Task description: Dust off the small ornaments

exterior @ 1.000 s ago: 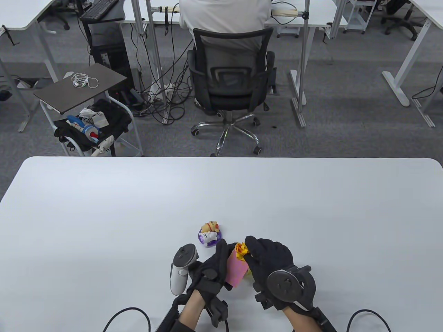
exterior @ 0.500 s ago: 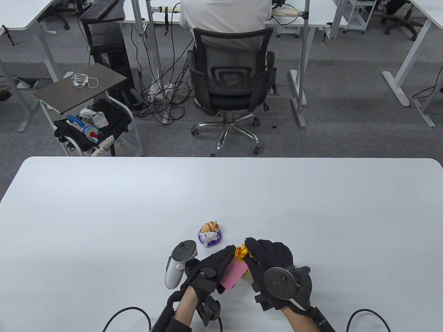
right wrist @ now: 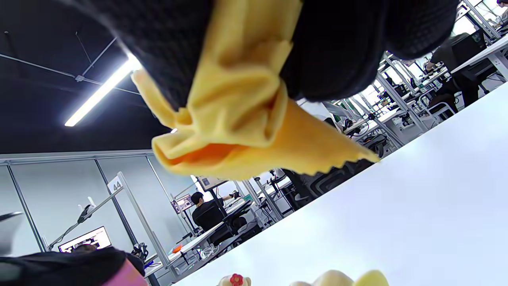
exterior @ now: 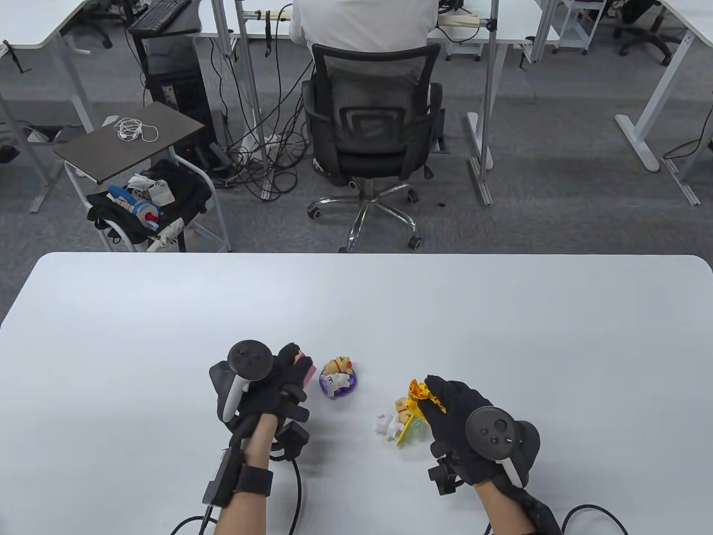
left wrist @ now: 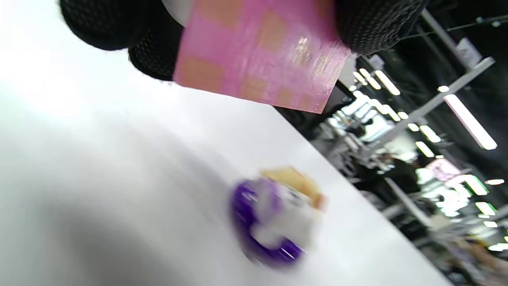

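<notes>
Table: white, bears both hands. Left hand: back up, left of centre, fingers clamped on pink card, just beside purple ornament. Right hand: back up, fingers closed on bunched yellow cloth, just beside white-and-yellow ornament on table.

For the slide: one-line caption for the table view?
Left hand holds a pink card beside the purple-based ornament; right hand grips a yellow cloth by a second ornament.
</notes>
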Motion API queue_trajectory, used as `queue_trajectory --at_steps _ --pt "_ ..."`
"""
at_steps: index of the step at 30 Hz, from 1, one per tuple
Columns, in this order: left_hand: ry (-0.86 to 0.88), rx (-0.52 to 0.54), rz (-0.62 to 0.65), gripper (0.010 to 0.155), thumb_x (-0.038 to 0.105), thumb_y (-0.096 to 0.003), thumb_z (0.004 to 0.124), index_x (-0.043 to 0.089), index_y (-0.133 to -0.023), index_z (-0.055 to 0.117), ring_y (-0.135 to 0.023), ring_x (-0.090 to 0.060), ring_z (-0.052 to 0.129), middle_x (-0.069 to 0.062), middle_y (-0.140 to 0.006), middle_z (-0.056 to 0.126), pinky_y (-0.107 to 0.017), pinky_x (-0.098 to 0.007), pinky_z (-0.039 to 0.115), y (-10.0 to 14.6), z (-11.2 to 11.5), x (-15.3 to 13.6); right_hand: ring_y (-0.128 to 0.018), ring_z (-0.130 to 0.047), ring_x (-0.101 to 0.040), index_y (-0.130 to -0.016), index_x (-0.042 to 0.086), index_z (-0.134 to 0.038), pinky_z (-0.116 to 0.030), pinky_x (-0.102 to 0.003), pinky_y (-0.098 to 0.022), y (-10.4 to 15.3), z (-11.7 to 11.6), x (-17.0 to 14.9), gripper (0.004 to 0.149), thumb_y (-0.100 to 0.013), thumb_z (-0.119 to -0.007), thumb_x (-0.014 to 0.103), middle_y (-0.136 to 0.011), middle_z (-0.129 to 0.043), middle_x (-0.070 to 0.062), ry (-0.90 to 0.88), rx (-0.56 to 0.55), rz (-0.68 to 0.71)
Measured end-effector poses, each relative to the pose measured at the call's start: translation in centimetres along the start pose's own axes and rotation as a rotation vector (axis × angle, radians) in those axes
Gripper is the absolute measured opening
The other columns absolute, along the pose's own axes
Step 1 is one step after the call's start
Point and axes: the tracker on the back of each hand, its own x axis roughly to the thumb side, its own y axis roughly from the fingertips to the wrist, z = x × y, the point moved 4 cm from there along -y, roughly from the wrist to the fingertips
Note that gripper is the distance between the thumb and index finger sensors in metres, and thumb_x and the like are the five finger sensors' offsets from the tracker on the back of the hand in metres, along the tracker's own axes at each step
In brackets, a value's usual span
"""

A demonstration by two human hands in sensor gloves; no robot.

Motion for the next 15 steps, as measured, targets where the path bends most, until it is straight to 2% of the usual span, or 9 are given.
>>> queue_trajectory --at_steps 1,3,7,15 --pt "-0.022 -0.007 -0.028 0.060 0.057 -0.0539 0.068 0.035 -0.108 0.055 -0.087 -0.044 0.075 -0.018 -0.103 0.067 -0.058 -0.053 0.071 -1.0 0.0 -0.4 -0.050 -0.095 -0.027 -0.087 0.019 -0.087 -0.073 -0.058 -0.057 0.0 -0.1 -0.1 0.048 -0.044 -0.094 0.038 -0.073 -0.091 -0.009 -0.001 0.005 -0.004" --pt "-0.053 -0.015 -0.075 0.059 0.055 -0.0542 0.067 0.035 -0.108 0.054 -0.087 -0.045 0.072 -0.019 -0.104 0.065 -0.060 -0.055 0.067 -2.6 0.0 -1.0 -0.050 -0.095 -0.027 -0.087 0.019 -0.087 -0.073 -0.058 -0.057 -0.1 -0.2 -0.3 0.048 -0.044 -0.094 0.038 -0.073 -0.091 -0.010 -0.001 0.009 -0.009" --pt "-0.273 -0.006 -0.131 0.058 0.056 -0.0538 0.064 0.038 -0.108 0.052 -0.094 -0.043 0.063 -0.016 -0.106 0.065 -0.067 -0.056 0.059 -5.5 0.1 -1.5 -0.051 -0.094 -0.027 -0.087 0.018 -0.087 -0.072 -0.059 -0.057 -0.4 -0.4 -0.7 0.048 -0.044 -0.094 0.037 -0.073 -0.091 -0.010 0.001 0.016 -0.025" --pt "-0.352 -0.038 -0.201 0.058 0.056 -0.0538 0.058 0.041 -0.108 0.046 -0.101 -0.041 0.050 -0.012 -0.110 0.060 -0.073 -0.056 0.048 -8.0 0.5 -3.3 -0.051 -0.094 -0.028 -0.087 0.018 -0.088 -0.072 -0.059 -0.057 -0.8 -1.2 -1.3 0.048 -0.044 -0.095 0.037 -0.073 -0.091 -0.010 0.028 0.047 -0.046"
